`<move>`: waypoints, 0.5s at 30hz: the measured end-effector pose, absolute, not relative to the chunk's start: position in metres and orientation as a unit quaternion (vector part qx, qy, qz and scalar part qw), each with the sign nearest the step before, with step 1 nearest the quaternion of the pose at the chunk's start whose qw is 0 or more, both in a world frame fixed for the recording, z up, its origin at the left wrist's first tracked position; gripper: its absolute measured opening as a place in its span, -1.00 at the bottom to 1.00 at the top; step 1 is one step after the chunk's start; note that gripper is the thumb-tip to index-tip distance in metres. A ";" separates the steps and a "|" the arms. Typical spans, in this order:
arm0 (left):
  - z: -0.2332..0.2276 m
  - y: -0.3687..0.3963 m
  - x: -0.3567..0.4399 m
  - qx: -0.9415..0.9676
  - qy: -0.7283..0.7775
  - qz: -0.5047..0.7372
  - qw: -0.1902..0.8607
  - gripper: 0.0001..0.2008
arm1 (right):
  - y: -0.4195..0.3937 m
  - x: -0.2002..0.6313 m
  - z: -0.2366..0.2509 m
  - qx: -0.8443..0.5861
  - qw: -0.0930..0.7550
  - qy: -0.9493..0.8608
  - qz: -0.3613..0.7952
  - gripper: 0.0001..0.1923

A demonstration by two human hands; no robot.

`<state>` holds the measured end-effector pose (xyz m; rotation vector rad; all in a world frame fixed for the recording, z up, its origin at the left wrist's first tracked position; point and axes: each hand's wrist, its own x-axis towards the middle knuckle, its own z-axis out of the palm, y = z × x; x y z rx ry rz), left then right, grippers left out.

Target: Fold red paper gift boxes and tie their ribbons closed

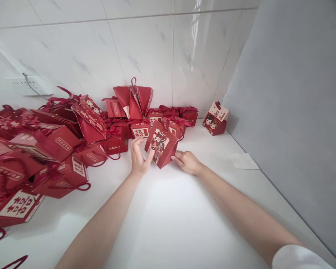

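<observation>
A red paper gift box (161,145) with cartoon figures on its front and a small loop on top is held near the middle of the white table, slightly tilted. At its lower right edge, my right hand (188,162) grips it with the thumb on the side; the other fingers are partly hidden. My left hand (140,156) is on the box's left, fingers spread and curved, its thumb in front of the box's lower left edge. Whether that thumb touches the box I cannot tell.
Many red gift boxes (63,144) with ribbons and cords are heaped at the left and along the tiled wall (145,45). A similar box (216,118) stands at the back right. A white card (245,161) lies beside the grey panel (294,112).
</observation>
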<state>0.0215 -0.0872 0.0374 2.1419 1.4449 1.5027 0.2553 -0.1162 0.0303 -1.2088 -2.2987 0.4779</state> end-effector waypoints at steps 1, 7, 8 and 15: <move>0.038 -0.083 0.021 0.695 0.477 0.518 0.148 -0.33 | -0.116 0.254 0.029 -0.434 0.271 -0.832 0.213 -0.60; 0.041 -0.069 0.020 0.579 0.403 0.416 0.575 -0.17 | -0.115 0.239 0.019 -0.384 0.427 -0.594 0.564 -0.61; 0.041 -0.070 0.019 0.563 0.387 0.410 0.605 -0.19 | -0.114 0.239 0.018 -0.379 0.427 -0.583 0.578 -0.62; 0.038 -0.078 0.014 0.526 0.315 0.280 0.739 -0.27 | -0.105 0.244 0.020 -0.373 0.474 -0.513 0.611 -0.68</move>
